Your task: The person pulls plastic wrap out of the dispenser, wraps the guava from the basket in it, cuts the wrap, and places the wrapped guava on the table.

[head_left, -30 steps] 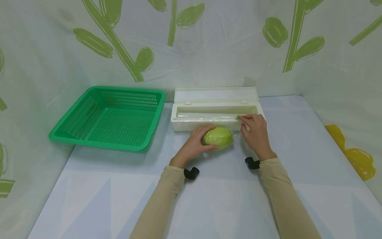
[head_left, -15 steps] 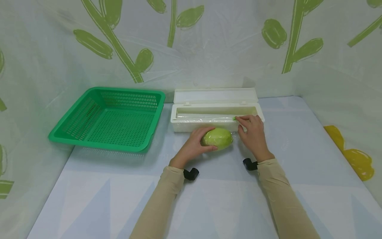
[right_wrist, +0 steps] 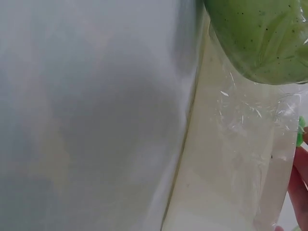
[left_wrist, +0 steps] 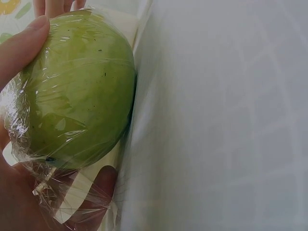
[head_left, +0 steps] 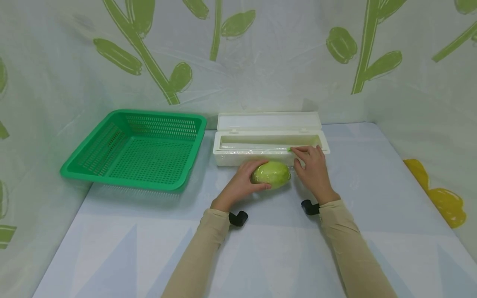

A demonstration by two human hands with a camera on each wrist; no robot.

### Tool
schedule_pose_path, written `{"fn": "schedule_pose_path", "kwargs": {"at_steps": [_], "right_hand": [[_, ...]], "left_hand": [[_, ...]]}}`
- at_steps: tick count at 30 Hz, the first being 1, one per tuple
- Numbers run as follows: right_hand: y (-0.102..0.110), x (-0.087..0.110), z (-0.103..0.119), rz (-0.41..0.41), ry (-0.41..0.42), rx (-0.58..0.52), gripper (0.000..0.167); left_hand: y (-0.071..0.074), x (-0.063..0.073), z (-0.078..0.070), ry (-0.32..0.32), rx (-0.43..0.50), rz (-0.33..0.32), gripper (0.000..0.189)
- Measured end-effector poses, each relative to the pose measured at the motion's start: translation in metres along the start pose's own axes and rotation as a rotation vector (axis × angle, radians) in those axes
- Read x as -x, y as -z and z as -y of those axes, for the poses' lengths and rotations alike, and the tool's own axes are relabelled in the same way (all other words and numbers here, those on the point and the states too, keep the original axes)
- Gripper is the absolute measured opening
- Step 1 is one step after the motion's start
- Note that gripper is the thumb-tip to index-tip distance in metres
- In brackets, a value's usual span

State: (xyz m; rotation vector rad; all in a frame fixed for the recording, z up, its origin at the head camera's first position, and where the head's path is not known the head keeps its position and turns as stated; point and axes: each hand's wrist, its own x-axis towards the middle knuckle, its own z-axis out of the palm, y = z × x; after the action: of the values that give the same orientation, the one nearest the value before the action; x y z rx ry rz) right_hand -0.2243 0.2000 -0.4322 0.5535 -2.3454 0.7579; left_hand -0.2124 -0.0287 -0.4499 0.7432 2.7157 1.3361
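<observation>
A green melon-like fruit [head_left: 275, 174], wrapped in shiny cling film [left_wrist: 19, 113], lies in front of a white cling film dispenser [head_left: 246, 160]. My left hand [head_left: 244, 181] grips the fruit from its left side, thumb in front and fingers behind. On the dispenser's front top edge sits a small green slide cutter [head_left: 289, 149], pinched between thumb and fingers of my right hand [head_left: 314, 170]. Clear film stretches between the fruit and the dispenser's front in the right wrist view. Inside the box a film roll [head_left: 246, 146] shows; its lid [head_left: 268, 121] stands up at the back.
A green plastic basket [head_left: 182, 184] with slotted walls stands to the left of the dispenser. The pale cloth-covered table [head_left: 268, 256] runs to a leaf-patterned curtain [head_left: 275, 74] behind. Black wrist mounts [head_left: 238, 218] stick out from both cuffs.
My right hand has slid a short way left along the dispenser's edge, carrying the green cutter with it. The left hand keeps its grip on the fruit. The head view has shifted slightly.
</observation>
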Motion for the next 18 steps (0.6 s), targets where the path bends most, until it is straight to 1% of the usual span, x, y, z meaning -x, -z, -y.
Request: {"fn": "schedule_pose_path", "kwargs": {"at_steps": [10,18], "right_hand": [[-0.0024,0.0004,0.0012,0.008,-0.006,-0.015,0.031],[-0.0029,0.0001,0.0037,-0.006,0.01,-0.023,0.029]], "left_hand": [[-0.0004,-0.0002,0.0002,-0.004,0.0,0.001,0.071],[-0.0004,0.0005,-0.0002,-0.002,0.004,-0.006,0.07]]}}
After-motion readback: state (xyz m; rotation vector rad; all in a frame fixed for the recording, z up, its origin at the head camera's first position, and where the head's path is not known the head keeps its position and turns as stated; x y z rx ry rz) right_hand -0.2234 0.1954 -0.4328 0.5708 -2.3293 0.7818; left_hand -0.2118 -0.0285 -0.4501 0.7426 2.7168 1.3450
